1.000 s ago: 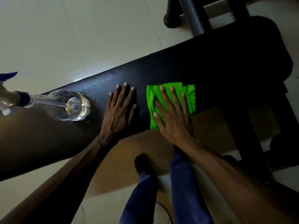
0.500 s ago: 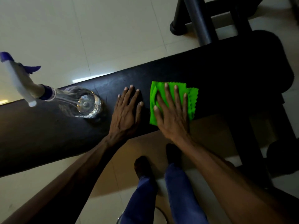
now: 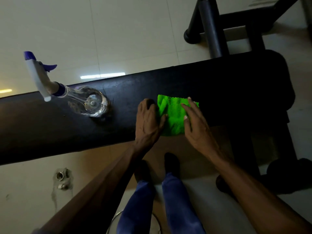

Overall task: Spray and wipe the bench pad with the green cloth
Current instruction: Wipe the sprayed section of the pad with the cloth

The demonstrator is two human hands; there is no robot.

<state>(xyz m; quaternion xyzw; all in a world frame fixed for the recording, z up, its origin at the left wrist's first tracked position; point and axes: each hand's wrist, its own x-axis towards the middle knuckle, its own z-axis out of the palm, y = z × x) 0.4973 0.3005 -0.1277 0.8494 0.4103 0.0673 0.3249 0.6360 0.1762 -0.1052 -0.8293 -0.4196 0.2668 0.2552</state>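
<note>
Left hand [image 3: 148, 119] shifted onto green cloth [image 3: 173, 115] edge; right hand [image 3: 195, 125] opposite.

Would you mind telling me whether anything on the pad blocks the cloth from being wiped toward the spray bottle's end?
Yes. The left hand rests on the pad against the cloth's left edge, and further left the spray bottle stands on the pad. The right hand is over the cloth's right side.
</note>
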